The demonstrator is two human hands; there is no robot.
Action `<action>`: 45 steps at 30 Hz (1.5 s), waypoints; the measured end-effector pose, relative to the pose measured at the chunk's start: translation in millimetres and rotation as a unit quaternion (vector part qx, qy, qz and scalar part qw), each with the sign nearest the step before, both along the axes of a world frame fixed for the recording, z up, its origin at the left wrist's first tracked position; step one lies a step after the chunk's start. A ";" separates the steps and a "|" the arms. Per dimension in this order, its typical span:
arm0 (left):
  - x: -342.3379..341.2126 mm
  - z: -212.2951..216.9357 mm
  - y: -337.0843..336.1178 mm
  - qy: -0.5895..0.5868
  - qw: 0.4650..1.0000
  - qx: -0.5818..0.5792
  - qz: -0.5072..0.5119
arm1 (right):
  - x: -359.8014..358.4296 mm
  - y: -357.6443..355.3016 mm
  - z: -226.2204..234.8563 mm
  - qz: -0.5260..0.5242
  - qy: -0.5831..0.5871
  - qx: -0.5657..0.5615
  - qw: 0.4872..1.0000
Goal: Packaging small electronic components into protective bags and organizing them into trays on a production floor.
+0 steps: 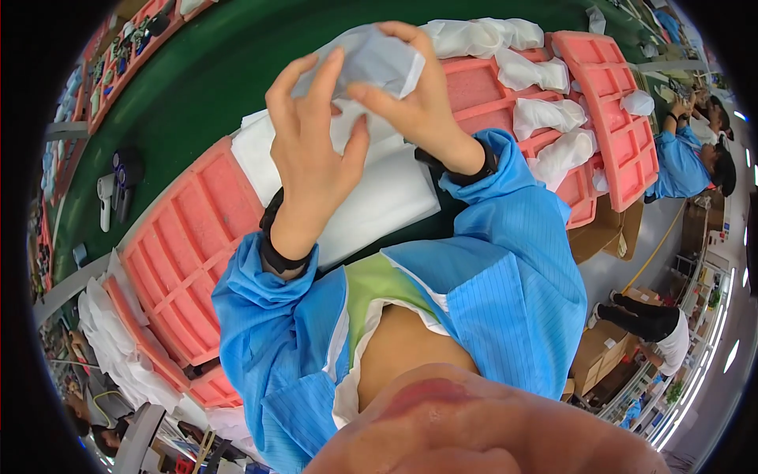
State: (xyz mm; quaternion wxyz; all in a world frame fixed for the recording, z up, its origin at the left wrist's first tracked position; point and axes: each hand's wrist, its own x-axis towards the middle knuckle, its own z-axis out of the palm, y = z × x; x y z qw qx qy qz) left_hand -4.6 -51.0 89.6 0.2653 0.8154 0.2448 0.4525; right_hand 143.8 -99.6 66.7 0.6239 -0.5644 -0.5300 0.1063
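Both my hands are raised over the workbench around a translucent white wrapping bag (383,57). My right hand (426,110) grips its right side, thumb on the near face and forefinger along the far edge. On the other side, my left hand (309,162) curves its fingers round the bag's left edge, thumb apart from them. Whatever the bag may contain is hidden. Below my hands lies a stack of thin white sheets (383,201) on the green bench top.
A pink compartment tray (193,241) stands at left. At right, another pink tray (474,83) carries several white-wrapped items (549,117), with a further tray (612,118) leaning over it. Handheld devices (118,186) lie on the green surface (181,118). Co-workers are at far right.
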 end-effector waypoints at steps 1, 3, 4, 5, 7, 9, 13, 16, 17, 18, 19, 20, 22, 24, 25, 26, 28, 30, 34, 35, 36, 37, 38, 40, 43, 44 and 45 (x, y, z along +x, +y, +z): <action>1.1 -2.5 7.2 -0.022 0.999 0.036 0.002 | -5.9 -2.5 2.7 0.087 0.057 0.008 0.995; -0.6 -5.2 20.4 -0.064 0.992 0.110 0.006 | -13.4 -3.9 7.4 0.260 0.169 0.021 0.950; -6.4 -3.2 24.2 -0.063 0.992 0.112 0.013 | -11.8 -3.0 8.7 0.267 0.169 0.022 0.949; -13.8 1.6 28.1 -0.097 0.993 -0.036 -0.059 | -8.2 -2.9 11.2 0.215 0.069 0.026 0.974; -24.7 9.1 33.1 -0.160 0.911 -0.324 -0.198 | -3.4 -0.6 15.1 0.101 -0.133 0.037 0.985; -27.4 6.2 33.3 -0.195 0.900 -0.326 -0.212 | -4.2 1.5 2.9 0.166 -0.124 0.001 0.978; -24.5 0.3 34.1 -0.260 0.897 -0.303 -0.190 | 0.1 1.9 -5.3 0.190 -0.131 -0.101 0.968; -19.5 -0.6 32.4 -0.252 0.937 -0.233 -0.065 | -1.5 -0.4 -0.2 0.003 -0.175 -0.138 0.975; -14.5 -2.0 28.7 -0.245 0.952 -0.178 -0.056 | -4.4 -0.5 0.7 -0.018 -0.207 -0.118 0.971; -9.0 -3.0 24.9 -0.237 0.963 -0.122 -0.047 | -7.2 -0.2 1.4 -0.038 -0.239 -0.097 0.965; -8.4 -3.8 21.6 -0.226 0.971 -0.065 -0.031 | -11.7 1.0 0.8 -0.051 -0.269 -0.076 0.959; -9.3 -3.7 20.5 -0.226 0.972 -0.063 -0.022 | -14.0 1.6 -0.8 -0.042 -0.269 -0.074 0.959; -12.2 -3.8 22.1 -0.185 0.981 0.050 -0.016 | -14.4 2.4 -6.4 -0.029 -0.268 -0.066 0.961; -15.9 -1.0 24.0 -0.159 0.981 0.111 0.006 | -14.7 4.1 -5.2 -0.005 -0.268 -0.054 0.962; -16.9 3.1 24.9 -0.148 0.982 0.120 0.009 | -14.0 2.7 -2.7 -0.008 -0.215 -0.043 0.976; -20.9 8.1 26.5 -0.134 0.982 0.129 0.017 | -15.3 1.6 -0.3 -0.006 -0.159 -0.033 0.987; -33.1 14.3 38.3 -0.115 0.982 0.144 0.052 | -18.0 -2.5 5.1 0.070 -0.076 -0.093 0.990; -45.1 17.9 59.7 -0.164 0.982 -0.092 -0.021 | -11.5 -7.0 14.2 0.147 -0.004 -0.161 0.976; -65.7 16.7 92.4 -0.114 0.966 -0.216 -0.087 | 14.5 -0.3 19.6 0.398 0.279 -0.323 0.812; -69.8 16.2 100.9 -0.072 0.966 -0.223 -0.110 | 20.9 5.3 11.3 0.362 0.283 -0.305 0.834; -74.9 14.2 111.2 -0.074 0.967 -0.221 -0.107 | 29.4 10.0 3.6 0.319 0.290 -0.285 0.856; -84.8 10.0 123.0 0.033 0.994 -0.099 0.034 | 39.2 14.4 -3.7 0.318 0.288 -0.284 0.858; -96.9 3.3 138.6 0.138 0.975 0.027 0.173 | 49.0 19.6 -11.5 0.256 0.295 -0.259 0.883; -146.6 -38.2 191.4 0.213 0.937 0.042 0.273 | 59.5 34.2 -24.4 0.145 0.304 -0.208 0.918; -225.4 -87.3 260.2 0.351 0.846 -0.033 0.401 | 69.8 47.6 -40.6 0.103 0.314 -0.176 0.927; -260.8 -101.1 270.6 0.380 0.816 -0.051 0.432 | 69.0 53.2 -45.0 0.094 0.320 -0.162 0.929; -293.2 -124.6 284.6 0.396 0.809 -0.055 0.430 | 67.8 53.7 -48.4 0.094 0.319 -0.162 0.929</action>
